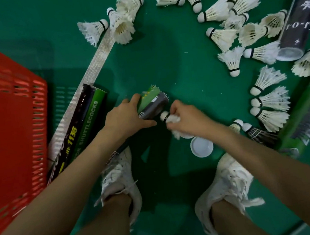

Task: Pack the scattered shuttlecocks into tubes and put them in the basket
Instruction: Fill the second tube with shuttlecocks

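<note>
Left hand point(126, 118) grips green-grey tube point(154, 106), fingers and thumb curled round its body, held above green court floor point(164, 56). White feather tips stick out of the tube's far end. Right hand point(188, 118) pinches a white shuttlecock point(166, 116) by the feathers, cork pointed at the tube's near end, touching or just beside it, can't tell which. Red basket point(9, 111) at far left, and a black-green tube point(80, 127) lies just beside it. Loose shuttlecocks point(235, 16) are scattered upper right, with more top centre and in a row at right. Dark tube point(299, 20) lies upper right, green tube point(308, 119) at right edge. White lid point(201, 147) on the floor near the right sneaker point(229, 182).
</note>
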